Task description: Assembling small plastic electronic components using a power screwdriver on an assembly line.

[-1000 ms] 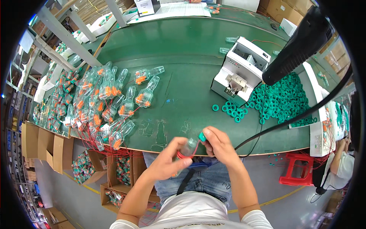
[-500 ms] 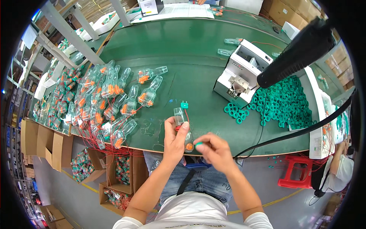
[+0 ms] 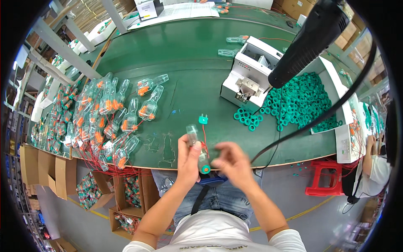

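My left hand is closed around a clear plastic housing, which lies tilted with its narrow neck pointing away from me. A green ring with an orange centre caps its near end. From the housing a red wire runs up to a small green plug with metal prongs, above the table. Just right of the ringed end is my right hand, apart from the housing; its fingers are smeared by motion, so whether they hold anything cannot be made out.
Clear housings with orange parts and red wires crowd the green table's left. A white machine stands right, beside heaped green rings. A black ribbed tool with a cable hangs over them. Below are cardboard boxes and a red stool.
The green ring moved from my right fingers onto the housing's near end, where orange showed before. My right hand has drawn slightly away. The whole view has shifted a little.
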`<state>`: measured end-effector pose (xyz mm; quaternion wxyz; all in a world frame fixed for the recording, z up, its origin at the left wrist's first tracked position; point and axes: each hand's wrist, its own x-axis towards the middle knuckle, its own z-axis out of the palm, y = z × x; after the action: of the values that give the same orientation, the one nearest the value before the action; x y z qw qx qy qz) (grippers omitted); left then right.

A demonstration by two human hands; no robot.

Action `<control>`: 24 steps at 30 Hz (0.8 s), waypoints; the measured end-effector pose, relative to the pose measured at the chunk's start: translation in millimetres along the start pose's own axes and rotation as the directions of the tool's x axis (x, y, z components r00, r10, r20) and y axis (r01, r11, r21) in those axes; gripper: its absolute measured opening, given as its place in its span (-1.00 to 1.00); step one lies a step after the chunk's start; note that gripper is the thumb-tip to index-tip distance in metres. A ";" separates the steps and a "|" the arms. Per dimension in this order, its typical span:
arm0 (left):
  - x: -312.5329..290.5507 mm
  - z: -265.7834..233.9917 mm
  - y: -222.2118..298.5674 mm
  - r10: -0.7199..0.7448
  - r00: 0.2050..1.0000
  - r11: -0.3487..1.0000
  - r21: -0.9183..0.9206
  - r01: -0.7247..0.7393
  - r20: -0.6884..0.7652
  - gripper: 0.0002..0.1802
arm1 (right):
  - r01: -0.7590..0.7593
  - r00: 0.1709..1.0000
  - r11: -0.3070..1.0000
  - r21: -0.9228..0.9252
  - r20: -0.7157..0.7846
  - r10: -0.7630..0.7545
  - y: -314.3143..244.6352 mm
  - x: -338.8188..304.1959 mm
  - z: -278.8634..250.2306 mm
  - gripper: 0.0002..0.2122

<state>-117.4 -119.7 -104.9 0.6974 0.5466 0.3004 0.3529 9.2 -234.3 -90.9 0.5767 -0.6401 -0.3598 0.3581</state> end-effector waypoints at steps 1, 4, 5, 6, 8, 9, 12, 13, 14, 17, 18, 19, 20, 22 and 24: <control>-0.3 -5.5 -1.9 -0.113 0.994 0.978 -0.178 0.110 -0.006 -0.61 | 0.094 0.969 0.927 -0.362 -0.182 -0.169 -2.2 5.6 -10.3 -0.72; 2.4 1.9 20.7 -0.168 0.985 0.908 -0.383 0.170 0.038 -0.57 | -0.059 0.846 0.554 -0.830 -0.337 -0.414 8.3 21.0 -54.1 -0.80; 3.8 1.0 24.3 -0.222 0.973 0.841 -0.491 0.226 0.068 -0.56 | -0.060 0.843 0.552 -0.831 -0.338 -0.417 13.4 22.3 -59.6 -0.80; 4.3 -1.3 21.8 -0.236 0.966 0.767 -0.590 0.252 0.106 -0.54 | -0.076 0.855 0.479 -0.874 -0.305 -0.420 18.5 23.8 -63.2 -0.82; 3.4 -2.8 21.4 -0.253 0.960 0.752 -0.600 0.271 0.118 -0.56 | -0.111 0.891 0.408 -0.906 -0.272 -0.363 18.6 24.2 -61.4 -0.83; 3.0 -3.3 21.5 -0.269 0.954 0.737 -0.610 0.292 0.131 -0.57 | -0.108 0.891 0.408 -0.907 -0.270 -0.364 16.3 23.0 -61.6 -0.83; 5.1 -6.3 20.3 -0.311 0.943 0.827 -0.454 0.330 0.120 -0.59 | -0.005 0.913 0.413 -0.911 -0.173 -0.369 13.1 18.2 -58.6 -0.83; 7.1 -6.1 20.4 -0.310 0.944 0.829 -0.453 0.328 0.116 -0.59 | 0.095 0.920 0.429 -0.898 -0.085 -0.382 10.6 13.3 -55.7 -0.84; 9.3 -5.2 20.3 -0.279 0.951 0.826 -0.472 0.308 0.133 -0.61 | 0.194 0.918 0.443 -0.875 0.003 -0.397 7.2 7.7 -52.6 -0.86; 12.8 -3.9 17.8 -0.221 0.959 0.825 -0.491 0.280 0.177 -0.60 | 0.096 0.995 0.974 -0.207 0.024 -0.093 -11.0 -14.0 -29.4 -0.91; 12.3 -2.7 17.7 -0.194 0.959 0.826 -0.493 0.273 0.206 -0.58 | 0.050 0.998 0.999 -0.004 0.040 -0.050 -13.6 -19.3 -20.0 -0.92; 11.2 -3.8 17.6 -0.195 0.959 0.826 -0.493 0.274 0.206 -0.58 | -0.001 0.998 0.980 0.198 0.065 -0.012 -14.8 -22.0 -9.4 -0.94; 9.4 -4.9 17.7 -0.147 0.948 0.824 -0.496 0.275 0.282 -0.56 | -0.016 0.998 0.965 0.262 0.062 0.000 -9.9 -21.7 -1.9 -0.92; 7.9 -5.9 21.0 -0.091 0.924 0.819 -0.500 0.282 0.372 -0.52 | -0.059 0.994 0.924 0.377 0.110 0.018 -6.2 -19.5 -1.5 -0.91; 8.4 -8.3 21.7 -0.068 0.893 0.798 -0.514 0.316 0.444 -0.54 | -0.107 0.986 0.867 0.486 0.162 0.030 -3.6 -16.8 -3.7 -0.90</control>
<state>-122.8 -104.9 -85.8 0.9084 0.3377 0.0846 0.2317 4.1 -250.6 -86.3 0.6793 -0.4555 -0.2755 0.5051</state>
